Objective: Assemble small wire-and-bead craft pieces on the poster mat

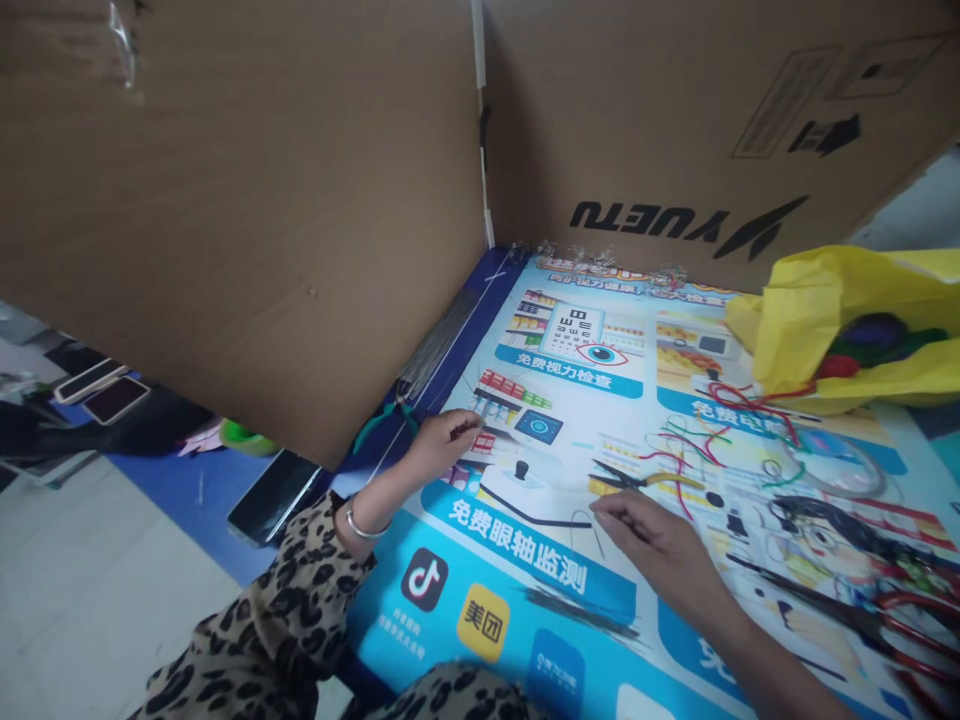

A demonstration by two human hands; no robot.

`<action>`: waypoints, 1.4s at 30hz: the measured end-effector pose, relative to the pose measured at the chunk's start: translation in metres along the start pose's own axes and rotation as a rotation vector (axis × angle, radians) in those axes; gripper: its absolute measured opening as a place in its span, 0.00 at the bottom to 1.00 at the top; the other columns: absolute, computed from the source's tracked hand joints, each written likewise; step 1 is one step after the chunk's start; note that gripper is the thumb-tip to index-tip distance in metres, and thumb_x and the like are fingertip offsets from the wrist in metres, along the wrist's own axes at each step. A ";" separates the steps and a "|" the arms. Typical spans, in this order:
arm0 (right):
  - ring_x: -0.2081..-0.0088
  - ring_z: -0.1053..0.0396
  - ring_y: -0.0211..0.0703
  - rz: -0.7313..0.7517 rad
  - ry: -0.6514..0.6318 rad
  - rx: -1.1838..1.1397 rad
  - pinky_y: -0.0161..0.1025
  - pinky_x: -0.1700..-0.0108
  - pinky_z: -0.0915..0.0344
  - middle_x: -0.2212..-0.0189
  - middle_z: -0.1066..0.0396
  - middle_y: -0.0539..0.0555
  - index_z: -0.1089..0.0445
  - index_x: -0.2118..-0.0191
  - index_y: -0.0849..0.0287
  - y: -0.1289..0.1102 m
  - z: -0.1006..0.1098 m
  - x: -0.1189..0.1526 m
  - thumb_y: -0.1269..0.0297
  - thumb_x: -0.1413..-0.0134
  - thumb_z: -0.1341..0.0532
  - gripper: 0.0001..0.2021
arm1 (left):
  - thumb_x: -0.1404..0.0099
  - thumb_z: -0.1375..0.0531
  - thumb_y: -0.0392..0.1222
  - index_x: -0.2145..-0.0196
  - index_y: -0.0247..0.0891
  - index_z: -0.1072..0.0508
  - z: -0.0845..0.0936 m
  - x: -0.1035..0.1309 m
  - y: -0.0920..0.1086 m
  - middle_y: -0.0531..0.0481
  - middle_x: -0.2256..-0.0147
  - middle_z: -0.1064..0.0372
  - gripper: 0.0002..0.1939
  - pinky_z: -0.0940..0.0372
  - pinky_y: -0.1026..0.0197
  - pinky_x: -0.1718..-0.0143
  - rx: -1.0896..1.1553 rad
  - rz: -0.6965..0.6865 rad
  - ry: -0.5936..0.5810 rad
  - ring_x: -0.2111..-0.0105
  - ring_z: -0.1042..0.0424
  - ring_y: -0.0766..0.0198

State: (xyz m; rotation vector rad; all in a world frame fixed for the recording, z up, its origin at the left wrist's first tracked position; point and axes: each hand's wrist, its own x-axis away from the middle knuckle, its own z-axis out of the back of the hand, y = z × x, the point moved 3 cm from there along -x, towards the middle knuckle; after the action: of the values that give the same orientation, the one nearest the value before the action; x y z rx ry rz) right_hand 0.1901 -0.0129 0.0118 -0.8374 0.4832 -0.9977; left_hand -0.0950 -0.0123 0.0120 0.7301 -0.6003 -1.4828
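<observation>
The left hand (pixel 450 442) and right hand (pixel 651 535) are apart above a printed poster sheet (pixel 517 475) on a blue surface (pixel 191 500). Both hands have their fingers drawn together; whether either one grips anything is too fine to tell. A thin wire (pixel 598 532) curves just beside the right fingertips, and a dark bundle of strands (pixel 581 610) lies nearer the body, between the hands. Cardboard panels (pixel 300 200) stand upright beyond both hands. Right of the right hand are red-handled scissors (pixel 855 612) and, farther off, a yellow bag (pixel 802 320). Pale floor tiles (pixel 90 580) show left of the left hand, past a phone (pixel 274 497).
</observation>
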 end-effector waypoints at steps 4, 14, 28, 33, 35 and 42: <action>0.67 0.31 0.41 0.010 -0.023 -0.005 0.34 0.67 0.35 0.67 0.28 0.52 0.30 0.65 0.55 0.002 -0.002 0.001 0.56 0.44 0.46 0.11 | 0.36 0.50 0.40 0.61 0.40 0.30 0.009 -0.006 0.006 0.51 0.63 0.29 0.10 0.38 0.65 0.60 -0.180 -0.037 0.070 0.62 0.31 0.66; 0.71 0.31 0.40 0.048 -0.013 0.013 0.33 0.71 0.35 0.71 0.29 0.51 0.30 0.67 0.54 -0.001 -0.002 0.001 0.56 0.44 0.48 0.12 | 0.38 0.52 0.29 0.62 0.35 0.31 -0.001 -0.018 0.024 0.43 0.63 0.33 0.12 0.36 0.60 0.67 -0.924 -0.035 -0.165 0.64 0.31 0.58; 0.65 0.30 0.43 0.050 -0.014 0.022 0.36 0.64 0.34 0.67 0.27 0.52 0.28 0.66 0.53 0.005 -0.003 -0.002 0.56 0.46 0.46 0.12 | 0.34 0.57 0.34 0.63 0.35 0.38 0.001 -0.024 0.025 0.44 0.63 0.34 0.10 0.39 0.61 0.66 -0.746 -0.060 -0.217 0.65 0.32 0.61; 0.75 0.31 0.41 -0.039 -0.079 -0.033 0.37 0.70 0.34 0.69 0.26 0.53 0.27 0.63 0.54 -0.003 -0.010 -0.015 0.54 0.45 0.48 0.16 | 0.34 0.56 0.38 0.67 0.38 0.41 -0.011 -0.013 0.041 0.51 0.68 0.37 0.07 0.41 0.64 0.65 -0.209 -0.097 -0.274 0.67 0.36 0.65; 0.77 0.32 0.39 -0.025 -0.130 -0.038 0.37 0.72 0.35 0.67 0.26 0.53 0.28 0.58 0.55 -0.012 -0.020 -0.024 0.54 0.46 0.48 0.17 | 0.35 0.56 0.38 0.68 0.38 0.42 -0.017 -0.011 0.045 0.52 0.69 0.38 0.06 0.41 0.64 0.65 -0.095 -0.103 -0.295 0.68 0.37 0.66; 0.79 0.35 0.38 -0.014 -0.067 -0.192 0.35 0.75 0.38 0.81 0.33 0.48 0.32 0.53 0.61 -0.034 -0.051 -0.064 0.50 0.46 0.48 0.22 | 0.35 0.56 0.40 0.67 0.37 0.41 -0.033 -0.006 0.038 0.48 0.66 0.36 0.07 0.40 0.61 0.64 -0.053 -0.185 -0.366 0.66 0.37 0.64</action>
State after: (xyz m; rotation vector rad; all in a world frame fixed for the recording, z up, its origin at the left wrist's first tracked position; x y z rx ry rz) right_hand 0.1064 0.0140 0.0071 -1.0439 0.5223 -0.9425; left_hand -0.0447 -0.0060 0.0194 0.4844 -0.7820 -1.8159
